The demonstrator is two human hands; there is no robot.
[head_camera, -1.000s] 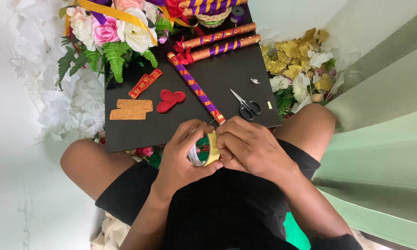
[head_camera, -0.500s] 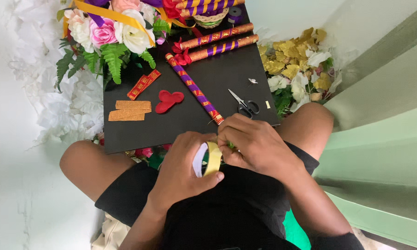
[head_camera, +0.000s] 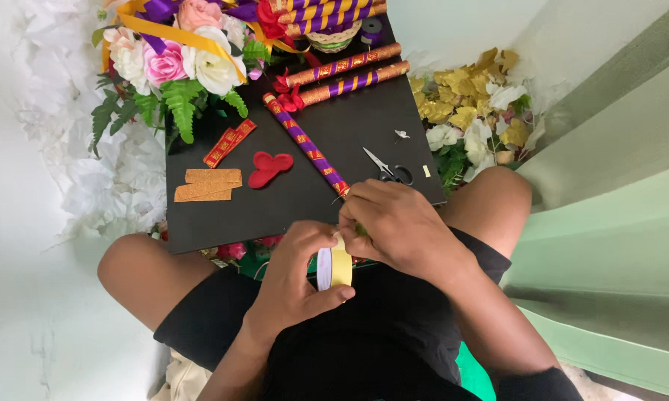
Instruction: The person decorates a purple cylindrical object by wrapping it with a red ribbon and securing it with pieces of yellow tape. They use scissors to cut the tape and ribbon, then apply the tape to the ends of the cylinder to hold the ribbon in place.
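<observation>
Seen from above, over crossed legs: left hand (head_camera: 293, 286) curled around a roll of yellow tape (head_camera: 335, 267), thumb beneath, roll standing on edge. Right hand (head_camera: 397, 223) just beyond and touching, fingertips pinched together at the roll's upper rim, apparently on the tape's loose end. Farther ahead of the right hand, on a black board (head_camera: 201, 215): scissors (head_camera: 388, 169) and a ribbon-wrapped stick (head_camera: 305, 145), angled away.

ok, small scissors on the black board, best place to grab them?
Take the small metal scissors by the dark finger loops, the end nearest the right hand, coming from above. They lie flat on the black board, blades pointing away.
</observation>
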